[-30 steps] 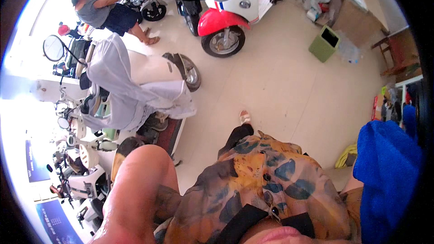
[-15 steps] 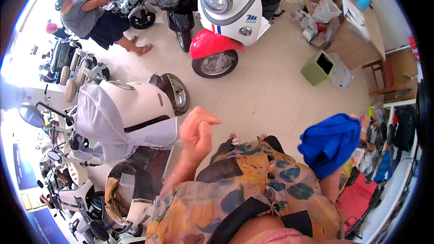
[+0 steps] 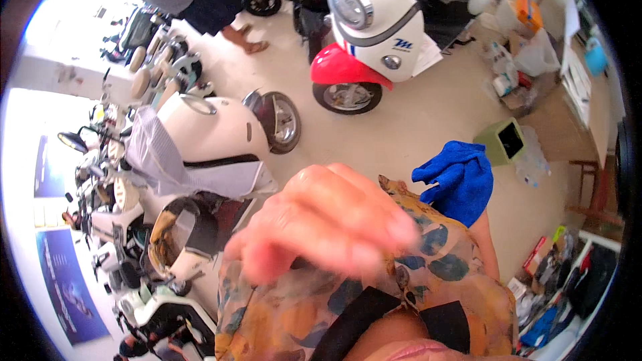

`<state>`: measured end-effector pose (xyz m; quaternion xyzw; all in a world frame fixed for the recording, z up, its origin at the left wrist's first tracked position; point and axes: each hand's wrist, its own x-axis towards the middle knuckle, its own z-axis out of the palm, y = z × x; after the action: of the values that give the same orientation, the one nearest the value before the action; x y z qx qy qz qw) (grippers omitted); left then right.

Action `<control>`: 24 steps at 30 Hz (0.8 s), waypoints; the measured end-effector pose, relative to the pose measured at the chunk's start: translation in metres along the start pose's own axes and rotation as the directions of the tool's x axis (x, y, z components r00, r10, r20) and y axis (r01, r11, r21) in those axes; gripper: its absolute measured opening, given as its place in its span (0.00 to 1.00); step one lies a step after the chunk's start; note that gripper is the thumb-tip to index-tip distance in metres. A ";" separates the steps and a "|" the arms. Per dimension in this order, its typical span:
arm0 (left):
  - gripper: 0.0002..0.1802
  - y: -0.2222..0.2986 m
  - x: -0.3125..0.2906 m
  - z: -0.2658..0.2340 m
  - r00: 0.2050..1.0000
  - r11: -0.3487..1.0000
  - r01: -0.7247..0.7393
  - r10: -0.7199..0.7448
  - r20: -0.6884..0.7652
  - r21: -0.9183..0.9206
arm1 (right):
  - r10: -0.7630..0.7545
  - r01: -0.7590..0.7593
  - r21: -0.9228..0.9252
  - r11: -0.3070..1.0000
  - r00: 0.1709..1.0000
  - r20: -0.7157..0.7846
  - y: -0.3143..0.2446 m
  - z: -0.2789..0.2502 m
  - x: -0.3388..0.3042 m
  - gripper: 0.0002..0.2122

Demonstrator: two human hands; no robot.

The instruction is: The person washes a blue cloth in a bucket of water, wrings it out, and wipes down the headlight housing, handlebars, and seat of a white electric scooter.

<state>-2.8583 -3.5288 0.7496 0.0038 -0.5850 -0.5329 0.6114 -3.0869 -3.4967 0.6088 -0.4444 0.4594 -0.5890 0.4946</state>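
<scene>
My left hand (image 3: 321, 224) is raised in front of my patterned shirt (image 3: 441, 254), large and blurred by motion. Its fingers stretch loosely to the right, slightly bent, and no object shows in them. A crumpled bright blue cloth (image 3: 461, 184) hangs at my right side, held up by my right hand. The cloth covers that hand's fingers; only the forearm (image 3: 487, 244) shows below it. To the left of my left hand stands a cream scooter (image 3: 221, 130) with a pale striped cover (image 3: 160, 154) over its handlebar end.
A white scooter with a red fender (image 3: 341, 67) stands ahead. At the right are a green bin (image 3: 495, 140), plastic bags (image 3: 535, 57) and a cluttered shelf (image 3: 568, 294). More scooters line the left. Another person (image 3: 194, 0) stands at far left by a scooter.
My left hand has moved right and closer, its fingers opening out from a curl. The blue cloth has shifted left and up. The whole view has turned a little.
</scene>
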 end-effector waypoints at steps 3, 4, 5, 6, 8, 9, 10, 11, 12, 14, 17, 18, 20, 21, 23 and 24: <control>0.21 0.003 0.023 0.035 0.988 0.984 -0.106 0.121 0.098 -0.146 | 0.086 -0.083 0.186 0.979 0.996 -0.005 0.002 -0.004 0.012 0.17; 0.21 0.000 0.027 0.044 0.979 0.979 -0.088 0.119 0.168 -0.182 | 0.075 -0.076 0.191 0.979 0.997 0.014 0.006 -0.007 0.017 0.17; 0.21 -0.006 0.030 0.052 0.964 0.974 -0.052 0.107 0.244 -0.221 | 0.077 -0.079 0.200 0.977 0.997 0.017 0.007 -0.008 0.021 0.17; 0.20 -0.028 0.034 0.053 0.946 0.954 0.010 0.088 0.311 -0.301 | 0.092 -0.086 0.170 0.982 0.995 -0.029 0.007 -0.021 0.021 0.17; 0.19 -0.045 0.034 0.064 0.891 0.926 0.114 0.066 0.449 -0.361 | 0.100 -0.089 0.154 0.984 0.992 -0.071 0.004 -0.031 0.021 0.17; 0.19 -0.053 0.033 0.066 0.866 0.916 0.149 0.061 0.497 -0.372 | 0.107 -0.093 0.149 0.984 0.990 -0.090 0.003 -0.034 0.021 0.17; 0.18 -0.052 0.032 0.072 0.846 0.920 0.186 0.028 0.532 -0.344 | 0.122 -0.110 0.169 0.979 0.990 -0.066 0.003 -0.028 0.020 0.17; 0.18 -0.048 0.029 0.074 0.829 0.927 0.216 -0.008 0.560 -0.307 | 0.138 -0.128 0.193 0.973 0.990 -0.039 0.003 -0.020 0.020 0.17; 0.18 -0.059 0.027 0.077 0.815 0.910 0.250 -0.013 0.579 -0.331 | 0.157 -0.141 0.186 0.972 0.985 -0.072 0.003 -0.030 0.018 0.17; 0.17 -0.079 0.030 0.081 0.783 0.883 0.283 0.013 0.622 -0.374 | 0.153 -0.133 0.156 0.979 0.980 -0.125 -0.002 -0.045 0.017 0.17; 0.16 -0.076 0.026 0.075 0.757 0.862 0.320 0.017 0.653 -0.393 | 0.177 -0.150 0.181 0.972 0.974 -0.145 0.001 -0.035 0.014 0.17; 0.15 -0.078 0.027 0.075 0.746 0.854 0.322 0.037 0.665 -0.409 | 0.173 -0.147 0.161 0.976 0.972 -0.161 -0.001 -0.036 0.016 0.17; 0.15 -0.075 0.029 0.082 0.710 0.844 0.387 -0.015 0.704 -0.372 | 0.195 -0.158 0.193 0.968 0.963 -0.187 -0.002 -0.032 0.011 0.17; 0.14 -0.076 0.032 0.089 0.701 0.840 0.405 -0.031 0.713 -0.362 | 0.208 -0.167 0.213 0.963 0.960 -0.189 -0.001 -0.032 0.012 0.17; 0.14 -0.080 0.037 0.091 0.673 0.831 0.422 -0.018 0.740 -0.363 | 0.207 -0.163 0.217 0.962 0.958 -0.198 -0.002 -0.033 0.017 0.18; 0.13 -0.077 0.035 0.087 0.668 0.826 0.438 -0.035 0.744 -0.354 | 0.227 -0.180 0.231 0.956 0.954 -0.197 0.001 -0.026 0.013 0.18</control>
<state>-2.9795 -3.5312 0.7531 -0.2825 -0.6067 -0.7036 0.2388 -3.1140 -3.5068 0.6036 -0.2712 0.4902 -0.6255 0.5430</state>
